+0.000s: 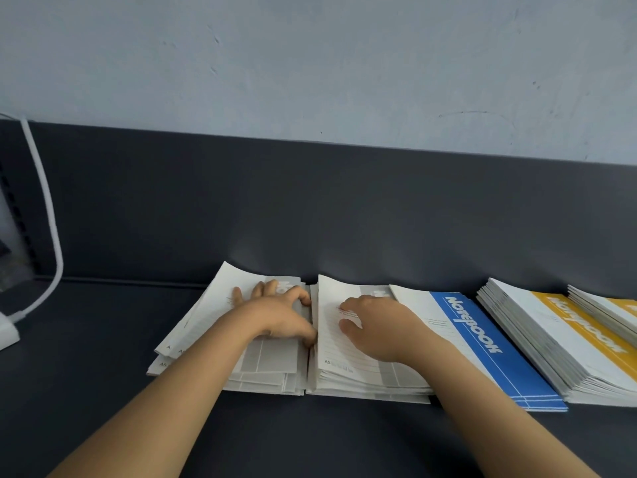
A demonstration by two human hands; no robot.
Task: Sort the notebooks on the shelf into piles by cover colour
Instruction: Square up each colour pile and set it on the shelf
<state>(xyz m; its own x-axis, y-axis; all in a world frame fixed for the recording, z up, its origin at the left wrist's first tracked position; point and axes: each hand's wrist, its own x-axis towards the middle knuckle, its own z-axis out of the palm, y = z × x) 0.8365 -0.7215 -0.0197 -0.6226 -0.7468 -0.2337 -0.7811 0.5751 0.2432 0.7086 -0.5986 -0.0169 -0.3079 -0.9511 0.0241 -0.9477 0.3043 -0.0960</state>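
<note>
Dark grey shelf [103, 339] below a pale blue wall, white cable [51, 236] at the left end. Found two piles touching at mid-shelf, left grey pile [269, 360] and right grey pile [344, 370], with a thin blue notebook pile [482, 343] just beside, then a yellow notebook pile [565, 343] and a second yellow stack [613, 312] at the frame edge. Saw the left hand [275, 315] laid on the left grey pile, far fingers straight, index and thumb hooked at its right edge (pinching or merely steadying, could not tell). Saw the right hand [375, 326] pressed flat on the right grey pile, holding nothing. Judged the sorting nearly finished: no mixed heap seen, probably only the twin greys and twin yellows left to merge.
</note>
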